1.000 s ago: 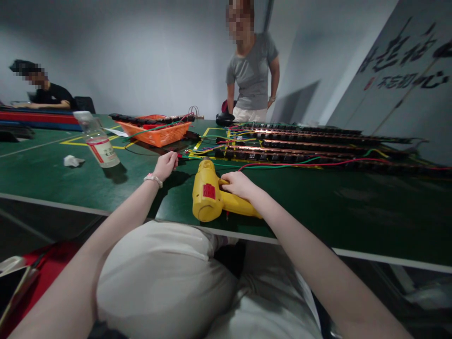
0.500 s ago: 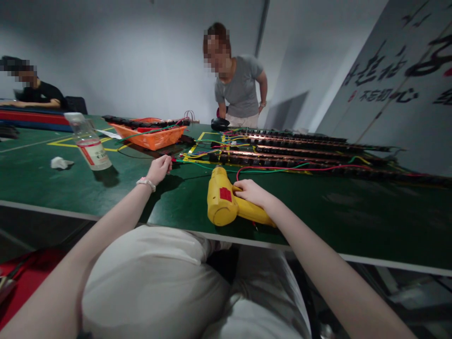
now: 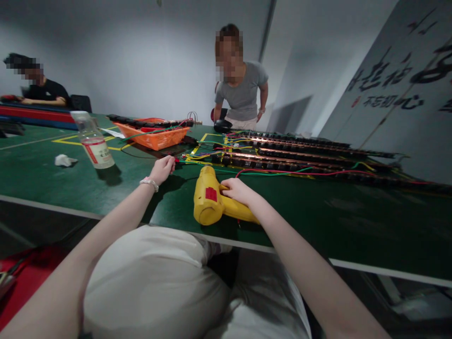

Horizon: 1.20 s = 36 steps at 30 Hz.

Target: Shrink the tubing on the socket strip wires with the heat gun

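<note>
My right hand (image 3: 237, 189) is closed around the handle of a yellow heat gun (image 3: 208, 197), which lies low over the green table with its nozzle pointing away from me. To the left, my left hand (image 3: 163, 168) is closed at the end of some wires (image 3: 180, 161), red and green near the fingers; the fingertips hide exactly what is gripped. These wires lead toward long dark strips with coppery bars (image 3: 275, 160) lying side by side beyond the heat gun. A red wire (image 3: 268, 168) runs along the near strip.
An orange basket (image 3: 155, 140) with a dark strip across it stands behind my left hand. Left of it are a clear bottle (image 3: 97, 149) and crumpled white tissue (image 3: 65, 160). A person in grey (image 3: 240, 89) leans at the far side; another person (image 3: 47, 92) sits far left.
The heat gun has moved left in my right hand, its nozzle now nearer my left hand. My left hand keeps its hold on the wires. The person in grey leans slightly lower.
</note>
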Tool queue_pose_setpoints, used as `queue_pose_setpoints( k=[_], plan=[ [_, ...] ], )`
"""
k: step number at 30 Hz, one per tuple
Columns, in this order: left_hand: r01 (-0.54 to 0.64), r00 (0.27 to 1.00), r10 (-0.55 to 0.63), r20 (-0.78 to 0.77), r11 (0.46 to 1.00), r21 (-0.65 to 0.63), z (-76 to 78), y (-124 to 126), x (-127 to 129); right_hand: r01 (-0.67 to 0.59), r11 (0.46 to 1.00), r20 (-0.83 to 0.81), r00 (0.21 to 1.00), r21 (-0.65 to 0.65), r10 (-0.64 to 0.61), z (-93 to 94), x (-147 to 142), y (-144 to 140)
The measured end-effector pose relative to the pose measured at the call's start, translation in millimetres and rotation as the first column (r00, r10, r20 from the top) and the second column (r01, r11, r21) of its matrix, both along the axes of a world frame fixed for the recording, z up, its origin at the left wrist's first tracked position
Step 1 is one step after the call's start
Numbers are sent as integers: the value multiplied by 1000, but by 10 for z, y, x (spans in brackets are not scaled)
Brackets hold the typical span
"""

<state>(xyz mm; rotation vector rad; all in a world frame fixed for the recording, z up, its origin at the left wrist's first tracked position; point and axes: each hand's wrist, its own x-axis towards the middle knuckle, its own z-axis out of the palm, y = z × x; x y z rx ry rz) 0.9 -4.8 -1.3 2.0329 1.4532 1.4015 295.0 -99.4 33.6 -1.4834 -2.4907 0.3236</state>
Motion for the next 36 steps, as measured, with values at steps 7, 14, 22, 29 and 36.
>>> queue_pose_setpoints(
  k=[7,14,22,29,36],
  plan=[
    [12,1000,-12,23,1000,2,3,3,12,-40,994,59,998,100,34,-27,-308,96],
    [22,1000,-22,4,1000,-2,4,10,13,-73,987,71,995,144,63,79,-607,-18],
    [-60,998,61,-32,998,9,68,-11,30,-101,976,82,993,193,87,81,-757,-33],
    [49,974,-11,226,986,-162,152,-55,99,-109,977,70,993,185,98,54,-737,-10],
    [118,934,-28,356,965,-234,148,-44,102,-90,983,60,995,160,82,85,-714,-52]
  ],
)
